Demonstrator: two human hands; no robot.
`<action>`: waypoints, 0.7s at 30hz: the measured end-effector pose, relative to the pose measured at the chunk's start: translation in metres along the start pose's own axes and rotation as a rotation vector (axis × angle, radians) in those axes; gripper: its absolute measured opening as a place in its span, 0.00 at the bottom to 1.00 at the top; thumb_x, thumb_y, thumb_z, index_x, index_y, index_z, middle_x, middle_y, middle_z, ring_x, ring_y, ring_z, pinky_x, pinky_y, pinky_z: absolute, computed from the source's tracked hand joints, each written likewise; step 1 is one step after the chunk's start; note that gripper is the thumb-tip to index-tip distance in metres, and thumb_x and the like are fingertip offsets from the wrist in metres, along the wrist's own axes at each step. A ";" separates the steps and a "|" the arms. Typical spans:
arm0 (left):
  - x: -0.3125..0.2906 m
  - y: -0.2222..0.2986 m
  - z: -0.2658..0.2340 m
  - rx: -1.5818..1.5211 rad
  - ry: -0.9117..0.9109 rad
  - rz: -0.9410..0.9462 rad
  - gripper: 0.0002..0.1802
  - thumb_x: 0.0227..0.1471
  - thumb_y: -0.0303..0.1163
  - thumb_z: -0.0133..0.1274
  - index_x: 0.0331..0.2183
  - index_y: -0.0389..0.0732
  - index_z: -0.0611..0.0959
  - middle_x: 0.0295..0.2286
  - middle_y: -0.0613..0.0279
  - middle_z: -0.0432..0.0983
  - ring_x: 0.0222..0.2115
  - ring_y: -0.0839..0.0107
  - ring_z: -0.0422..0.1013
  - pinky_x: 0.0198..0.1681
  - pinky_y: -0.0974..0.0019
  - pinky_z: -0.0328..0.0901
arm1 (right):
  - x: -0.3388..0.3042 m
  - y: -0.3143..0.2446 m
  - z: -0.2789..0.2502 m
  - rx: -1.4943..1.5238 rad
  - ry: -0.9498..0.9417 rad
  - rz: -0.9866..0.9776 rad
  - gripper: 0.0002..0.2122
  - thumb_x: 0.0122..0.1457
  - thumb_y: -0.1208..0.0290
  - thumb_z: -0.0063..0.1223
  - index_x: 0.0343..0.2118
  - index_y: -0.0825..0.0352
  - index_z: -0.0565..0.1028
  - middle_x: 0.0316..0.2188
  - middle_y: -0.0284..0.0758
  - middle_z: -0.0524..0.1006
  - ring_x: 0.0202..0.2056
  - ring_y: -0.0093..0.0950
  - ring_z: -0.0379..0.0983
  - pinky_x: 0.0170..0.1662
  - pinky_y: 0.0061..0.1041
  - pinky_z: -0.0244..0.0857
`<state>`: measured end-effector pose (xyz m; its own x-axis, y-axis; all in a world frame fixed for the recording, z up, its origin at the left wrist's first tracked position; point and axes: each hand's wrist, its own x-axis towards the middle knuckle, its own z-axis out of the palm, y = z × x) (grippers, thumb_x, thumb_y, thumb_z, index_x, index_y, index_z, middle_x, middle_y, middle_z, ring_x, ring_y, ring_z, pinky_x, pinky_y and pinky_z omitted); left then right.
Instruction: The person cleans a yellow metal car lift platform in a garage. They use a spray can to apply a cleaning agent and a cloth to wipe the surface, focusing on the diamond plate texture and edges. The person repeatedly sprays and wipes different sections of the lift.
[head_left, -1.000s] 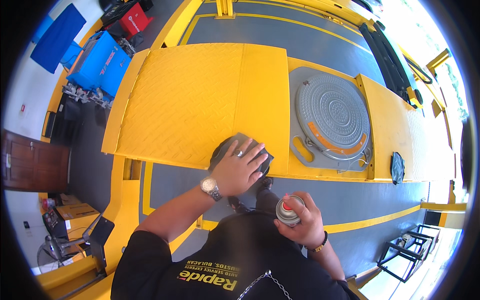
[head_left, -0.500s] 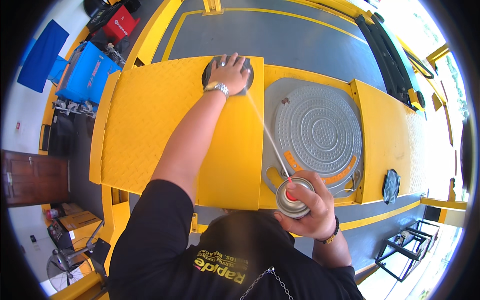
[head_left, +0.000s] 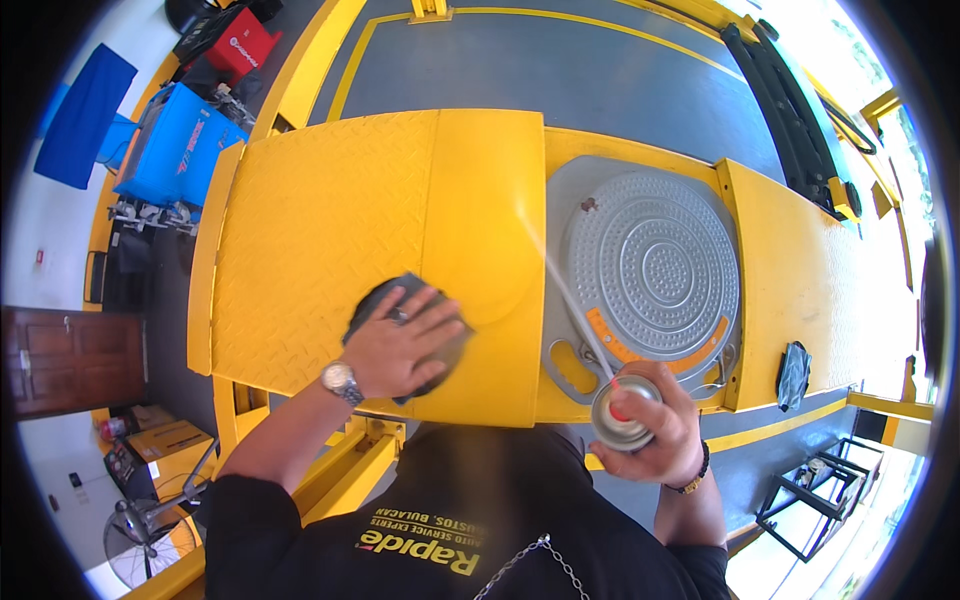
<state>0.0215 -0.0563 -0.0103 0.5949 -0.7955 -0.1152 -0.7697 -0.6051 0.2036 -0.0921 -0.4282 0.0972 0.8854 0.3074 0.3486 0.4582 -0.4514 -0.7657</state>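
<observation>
My left hand (head_left: 405,345) lies with fingers spread on a dark grey cloth (head_left: 368,308), pressing it flat against the yellow metal platform (head_left: 320,220) near its closer edge. In my right hand (head_left: 672,430) is a spray can (head_left: 608,428), gripped with a finger on its red nozzle. A thin pale streak runs from the nozzle up and left to the smooth yellow plate. Right of that plate sits a round grey turntable (head_left: 660,270) with dimpled rings and an orange scale. The can hangs over the platform's near edge, beside the turntable's lower left.
A crumpled dark plastic piece (head_left: 793,375) lies on the platform's right part. Blue (head_left: 180,145) and red (head_left: 240,50) equipment stands at far left. Below it are a fan (head_left: 145,530) and a brown door (head_left: 75,360). A black metal frame (head_left: 815,495) stands at lower right.
My left hand has drawn the cloth from the platform's far edge toward me and slightly left. My right hand with the spray can has shifted a little right and down.
</observation>
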 end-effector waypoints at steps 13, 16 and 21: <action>-0.187 -0.110 0.034 0.137 0.459 -0.758 0.27 0.65 0.48 0.52 0.59 0.44 0.80 0.66 0.56 0.66 0.67 0.49 0.59 0.68 0.42 0.55 | 0.040 -0.072 0.123 0.005 0.084 -0.127 0.29 0.43 0.67 0.77 0.52 0.53 0.79 0.41 0.45 0.79 0.38 0.41 0.81 0.36 0.35 0.78; -0.207 -0.096 0.041 0.171 0.565 -0.779 0.27 0.64 0.48 0.53 0.58 0.44 0.81 0.64 0.53 0.69 0.66 0.44 0.61 0.68 0.42 0.55 | 0.045 -0.089 0.138 0.028 -0.178 -0.102 0.31 0.42 0.68 0.77 0.54 0.51 0.80 0.42 0.44 0.79 0.38 0.41 0.82 0.38 0.36 0.78; -0.235 -0.103 0.050 0.051 0.672 -0.796 0.20 0.64 0.41 0.55 0.53 0.43 0.84 0.57 0.52 0.77 0.61 0.45 0.67 0.65 0.46 0.61 | 0.058 -0.116 0.181 0.127 -0.243 -0.159 0.31 0.41 0.69 0.77 0.54 0.50 0.80 0.42 0.42 0.79 0.38 0.41 0.82 0.39 0.34 0.78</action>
<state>-0.0501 0.1912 -0.0525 0.9289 0.0064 0.3704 -0.0982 -0.9598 0.2630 -0.1083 -0.2068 0.1087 0.7519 0.5640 0.3414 0.5623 -0.2782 -0.7788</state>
